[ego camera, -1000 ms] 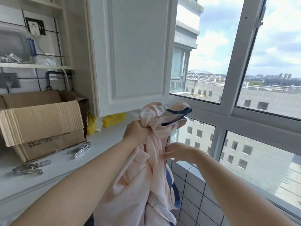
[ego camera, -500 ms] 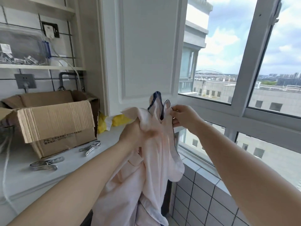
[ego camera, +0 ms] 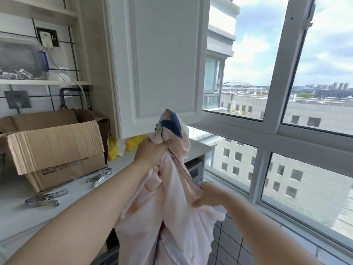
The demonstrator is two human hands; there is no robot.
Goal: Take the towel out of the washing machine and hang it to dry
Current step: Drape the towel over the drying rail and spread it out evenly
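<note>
Towel bottom cut off; right hand fingers hidden in folds.

The towel is a pale, washed-out pink with a narrow navy trim, and a solid navy patch shows at its raised top corner. The cardboard box is plain brown, ribbed along its folded flap, with dark print low on its side. Behind it, something bright yellow peeks out under the white cabinet door. The worktop is white, and the clips lying on it are shiny silver. The wall tiles under the window are grey with dark grout lines. The window frame is white.
</note>
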